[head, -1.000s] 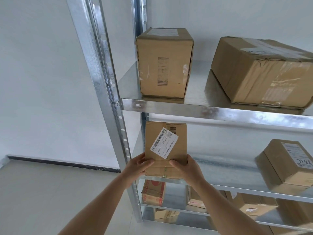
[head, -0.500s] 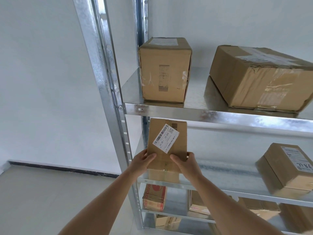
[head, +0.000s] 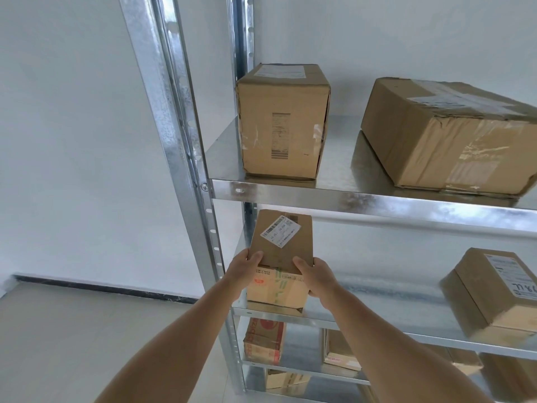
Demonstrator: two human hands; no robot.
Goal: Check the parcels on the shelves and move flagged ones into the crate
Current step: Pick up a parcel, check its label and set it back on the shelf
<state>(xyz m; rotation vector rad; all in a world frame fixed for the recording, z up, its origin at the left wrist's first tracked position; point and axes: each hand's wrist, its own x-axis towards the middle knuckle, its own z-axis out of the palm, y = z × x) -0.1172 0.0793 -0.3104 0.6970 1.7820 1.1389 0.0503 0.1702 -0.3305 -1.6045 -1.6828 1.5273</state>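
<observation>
A small brown parcel with a white barcode label on its top sits at the left end of the second shelf. My left hand grips its left side and my right hand grips its right side, thumbs over the top edge. The parcel rests on the shelf, near the front edge. No crate is in view.
The metal rack's left upright stands close beside my left hand. On the top shelf stand a tall parcel and a wide parcel. Another labelled parcel lies at right. Several parcels fill the lower shelves.
The parcel was tipped up to show its label face; both hands have since lowered it back so it stands level on the shelf. The view also shifted slightly downward.
</observation>
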